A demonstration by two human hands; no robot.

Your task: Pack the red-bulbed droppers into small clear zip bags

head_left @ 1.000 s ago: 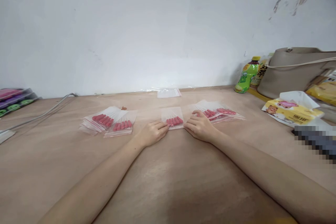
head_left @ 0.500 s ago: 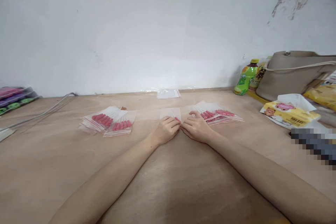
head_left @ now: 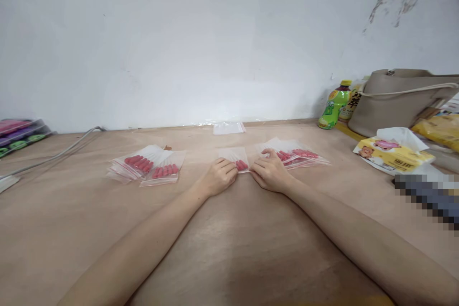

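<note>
Between my hands a small clear zip bag [head_left: 231,154] lies flat on the table, its opening edge toward me. Inside it are several thin pieces with red ends [head_left: 241,165]; their pale parts point away from me. My left hand [head_left: 220,177] is closed on the bag's near edge, left of the red ends, and covers that corner. At the near right corner, my right hand [head_left: 270,172] pinches the same edge, its index finger raised. The fingertips of both hands are partly hidden.
Filled bags lie in a fanned pile [head_left: 138,165] on the left and another [head_left: 301,154] on the right. Flat bags [head_left: 228,127] lie by the wall. Farther right are a green bottle [head_left: 334,107], a grey handbag [head_left: 390,103] and a tissue pack [head_left: 394,153]. A cable [head_left: 60,153] runs at left.
My left hand has slid left along the bag's near edge, away from my right hand, uncovering more red ends. My right hand stays at the right corner.
</note>
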